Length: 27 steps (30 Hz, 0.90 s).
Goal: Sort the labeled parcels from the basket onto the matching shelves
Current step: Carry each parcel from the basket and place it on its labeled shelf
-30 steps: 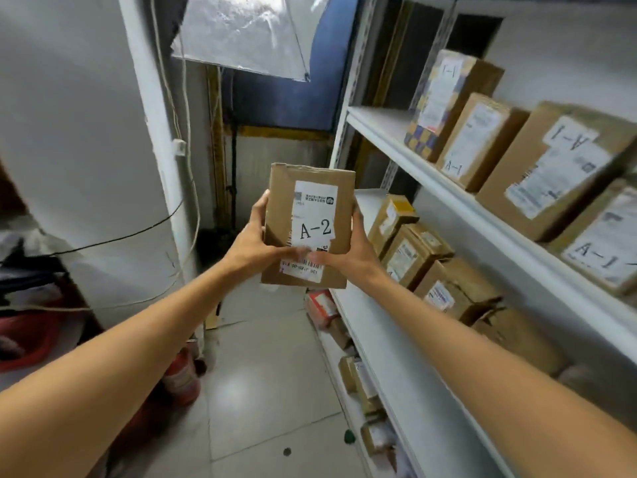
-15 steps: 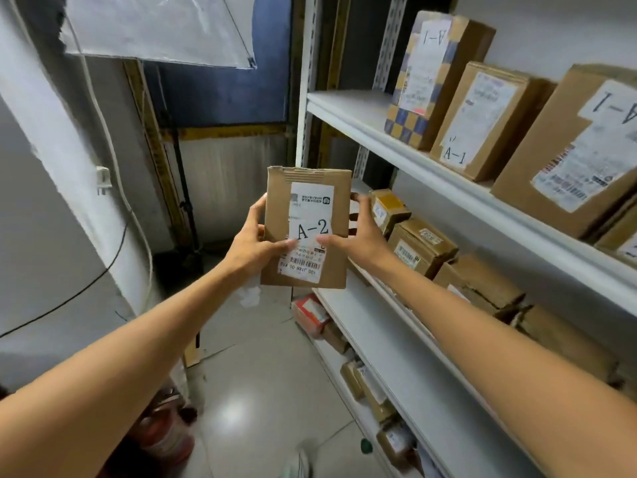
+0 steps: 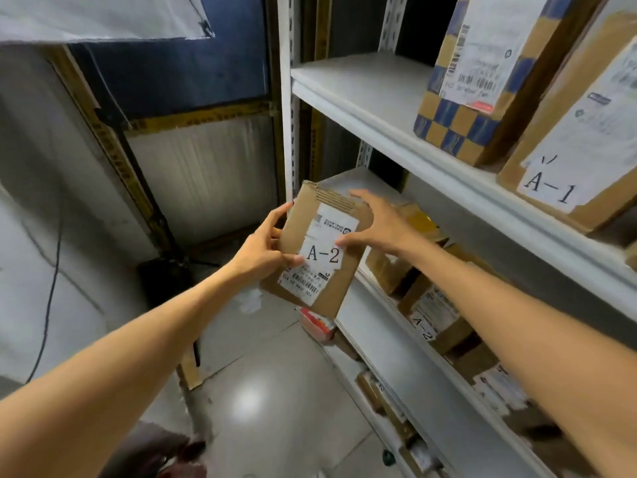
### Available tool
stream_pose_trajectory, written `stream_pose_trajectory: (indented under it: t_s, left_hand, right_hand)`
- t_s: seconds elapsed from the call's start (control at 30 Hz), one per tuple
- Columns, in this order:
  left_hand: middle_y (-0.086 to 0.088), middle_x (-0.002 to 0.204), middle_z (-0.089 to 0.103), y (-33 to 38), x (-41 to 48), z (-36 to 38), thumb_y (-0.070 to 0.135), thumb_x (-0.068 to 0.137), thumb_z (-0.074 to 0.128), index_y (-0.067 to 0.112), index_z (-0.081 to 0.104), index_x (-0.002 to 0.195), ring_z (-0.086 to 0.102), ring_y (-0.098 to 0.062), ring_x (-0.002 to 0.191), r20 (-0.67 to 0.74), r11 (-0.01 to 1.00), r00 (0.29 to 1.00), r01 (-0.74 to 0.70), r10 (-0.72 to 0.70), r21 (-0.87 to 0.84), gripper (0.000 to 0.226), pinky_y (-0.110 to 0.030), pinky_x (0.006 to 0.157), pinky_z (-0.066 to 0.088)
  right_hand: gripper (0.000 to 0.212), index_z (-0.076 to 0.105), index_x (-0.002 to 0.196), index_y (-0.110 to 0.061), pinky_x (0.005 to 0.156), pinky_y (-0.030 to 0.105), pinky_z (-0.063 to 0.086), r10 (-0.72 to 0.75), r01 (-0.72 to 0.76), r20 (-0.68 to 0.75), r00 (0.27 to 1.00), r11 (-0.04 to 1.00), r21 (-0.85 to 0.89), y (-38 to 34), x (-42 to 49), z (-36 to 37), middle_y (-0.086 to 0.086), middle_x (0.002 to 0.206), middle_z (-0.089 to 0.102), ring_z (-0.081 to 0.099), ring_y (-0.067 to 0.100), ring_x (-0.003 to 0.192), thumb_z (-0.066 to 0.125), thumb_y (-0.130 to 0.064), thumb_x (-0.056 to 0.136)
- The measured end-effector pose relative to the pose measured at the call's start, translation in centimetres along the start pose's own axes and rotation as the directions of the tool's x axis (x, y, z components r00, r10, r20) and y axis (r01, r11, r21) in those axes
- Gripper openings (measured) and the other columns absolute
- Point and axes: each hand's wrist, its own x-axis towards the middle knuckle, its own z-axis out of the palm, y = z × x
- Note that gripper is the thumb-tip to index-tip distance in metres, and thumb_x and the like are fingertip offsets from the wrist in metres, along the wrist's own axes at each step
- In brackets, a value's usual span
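Narrow stockroom, white steel racking on my right. A-2 parcel point(image 3: 320, 250) is in the air, tilted, at the left end of the middle shelf point(image 3: 396, 367), not yet set down. Left hand point(image 3: 265, 250) grips its left edge w/ thumb on the label; right hand point(image 3: 375, 222) holds the top right corner, thumb on the label too. Box marked A-2 point(image 3: 437, 315) sits further along that shelf; A-1 box point(image 3: 568, 150) on the upper shelf point(image 3: 355, 84). Risk, imo: lower corner catches the shelf lip going in, or parcel lands half off the edge & tips to the floor.
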Motion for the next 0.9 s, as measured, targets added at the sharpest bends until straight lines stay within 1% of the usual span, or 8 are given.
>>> stream_pose_trajectory:
  t_s: [0.1,0.27,0.37,0.5,0.6,0.67,0.73,0.9]
  left_hand:
    - [-0.004,0.115,0.053,-2.0,3.2,-1.2,0.009,0.077,0.077,0.040,0.019,0.147,0.062,-0.020,0.102,0.034,0.999,0.999,0.037,-0.037,-0.011,0.096,-0.038,0.080,0.059]
    - [-0.001,0.118,0.055,-3.0,10.0,-2.7,0.009,0.072,0.080,0.034,0.035,0.139,0.060,-0.020,0.108,0.114,1.000,0.993,0.020,-0.022,0.020,0.085,-0.032,0.077,0.058]
    - [-0.002,0.124,0.056,-2.5,14.0,-2.8,0.005,0.072,0.079,0.029,0.037,0.139,0.056,-0.022,0.117,0.191,0.999,0.982,0.003,-0.009,0.033,0.084,-0.042,0.089,0.054]
    - [-0.004,0.137,0.049,-2.0,18.2,-3.0,0.011,0.074,0.080,0.028,0.034,0.142,0.049,-0.023,0.123,0.130,0.988,0.991,-0.051,0.032,0.143,0.084,-0.047,0.097,0.049]
    - [-0.008,0.139,0.047,-2.2,20.6,-3.5,0.015,0.075,0.080,0.018,0.032,0.144,0.048,-0.026,0.124,0.086,0.968,0.996,-0.041,0.021,0.248,0.083,-0.045,0.099,0.048]
    - [-0.011,0.135,0.050,-2.4,21.9,-3.7,0.015,0.078,0.077,0.012,0.035,0.142,0.052,-0.027,0.120,0.139,0.945,0.990,-0.038,-0.008,0.326,0.077,-0.039,0.095,0.049]
    - [-0.013,0.133,0.052,-2.6,22.7,-4.0,0.015,0.079,0.076,0.011,0.038,0.140,0.054,-0.027,0.116,0.183,0.925,0.983,-0.048,-0.023,0.376,0.072,-0.033,0.088,0.049]
    - [-0.013,0.131,0.054,-3.1,24.0,-4.4,0.015,0.084,0.070,0.011,0.041,0.137,0.056,-0.027,0.112,0.213,0.911,0.977,-0.065,-0.025,0.406,0.060,-0.024,0.074,0.047]
  right_hand:
    - [0.076,0.052,0.130,-0.028,0.099,0.047,0.046,0.001,0.002,0.045,0.999,0.997,-0.078,0.6,2.4,1.1,-0.004,0.125,0.059,0.052,0.020,0.117,0.080,-0.051,0.063]
    - [0.073,0.047,0.138,-0.025,0.101,0.035,0.041,0.080,-0.092,-0.073,0.994,0.980,-0.178,0.9,5.3,1.2,0.000,0.134,0.056,0.047,0.021,0.123,0.078,-0.042,0.075]
    - [0.075,0.042,0.143,-0.022,0.093,0.026,0.033,0.144,-0.175,-0.147,0.979,0.960,-0.220,0.8,6.7,0.8,0.002,0.138,0.052,0.043,0.021,0.128,0.077,-0.037,0.078]
    - [0.082,0.041,0.145,-0.022,0.108,0.039,0.037,0.181,-0.256,-0.288,0.940,0.934,-0.249,1.0,9.6,0.8,0.004,0.143,0.049,0.044,0.023,0.131,0.079,-0.038,0.074]
    - [0.085,0.029,0.150,-0.023,0.116,0.045,0.024,0.193,-0.293,-0.308,0.932,0.899,-0.324,1.4,12.1,1.8,0.007,0.156,0.030,0.025,0.027,0.144,0.074,-0.041,0.080]
    - [0.083,0.022,0.152,-0.020,0.115,0.045,0.020,0.206,-0.323,-0.303,0.931,0.852,-0.413,1.9,13.3,2.6,0.008,0.159,0.021,0.015,0.027,0.146,0.068,-0.039,0.085]
    - [0.080,0.023,0.150,-0.013,0.113,0.047,0.026,0.214,-0.352,-0.307,0.927,0.780,-0.518,2.5,14.1,3.6,0.012,0.157,0.022,0.014,0.030,0.146,0.067,-0.037,0.087]
    - [0.059,0.036,0.131,-0.004,0.095,0.046,0.046,0.233,-0.379,-0.300,0.925,0.617,-0.689,4.2,14.4,5.4,0.021,0.135,0.043,0.036,0.041,0.132,0.067,-0.030,0.088]
